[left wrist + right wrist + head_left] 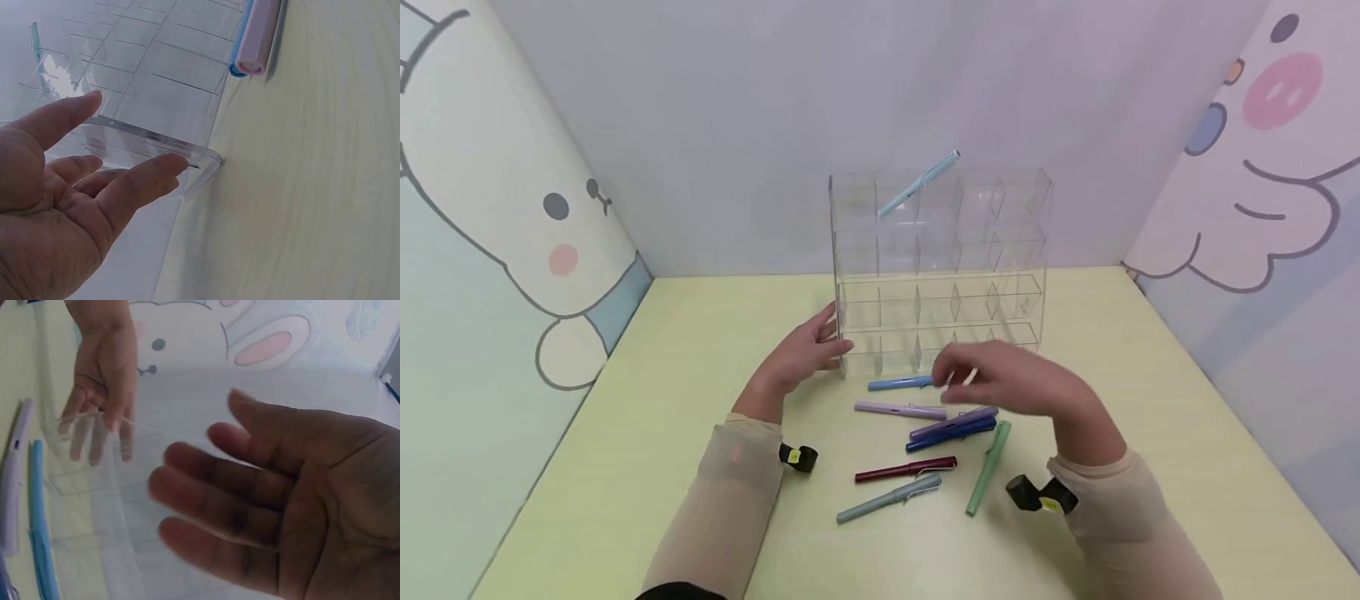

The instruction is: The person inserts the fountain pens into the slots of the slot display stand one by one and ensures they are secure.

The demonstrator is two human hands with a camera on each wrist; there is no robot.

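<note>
Blue pen [895, 384] lies near the right fingers [197, 499], clear rack [936, 312] beside the left fingers [140, 190], both parted.

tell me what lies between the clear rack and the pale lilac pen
A blue pen lies between the clear rack and the lilac pen in the head view; the right hand partly hides it there.

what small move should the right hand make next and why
Probably lower the right hand to pinch the blue pen nearest the clear rack: that hand is empty and close by, and a pale blue pen leans in the top row.
</note>
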